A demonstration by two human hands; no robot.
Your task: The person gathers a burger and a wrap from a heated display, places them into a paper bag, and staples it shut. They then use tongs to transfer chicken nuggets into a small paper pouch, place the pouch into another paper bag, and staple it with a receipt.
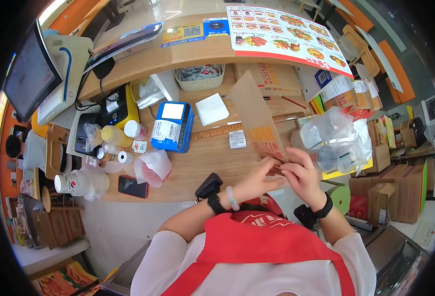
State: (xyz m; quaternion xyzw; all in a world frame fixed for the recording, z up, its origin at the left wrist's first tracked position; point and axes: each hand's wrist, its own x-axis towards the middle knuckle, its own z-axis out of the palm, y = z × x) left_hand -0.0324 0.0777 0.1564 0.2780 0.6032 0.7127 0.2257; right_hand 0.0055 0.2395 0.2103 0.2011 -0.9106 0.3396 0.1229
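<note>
A brown paper bag [255,113] with orange print is held up on edge over the wooden counter, its far end tilted up and away from me. My left hand [258,178] pinches its near end, with a bracelet and a black strap at the wrist. On the same end, my right hand [302,173] closes its fingers close beside the left ones. The fingertips partly hide the bag's near edge. Left of the bag, a small printed slip [237,139] and a white paper napkin [212,109] lie on the counter.
A blue device [172,127], a phone [133,187], bottles [116,136] and stacked cups [82,183] stand at left. Clear plastic cups [328,129] crowd the right. A wooden ruler [216,131] lies across the counter. Behind is a raised shelf with a menu sheet [289,37].
</note>
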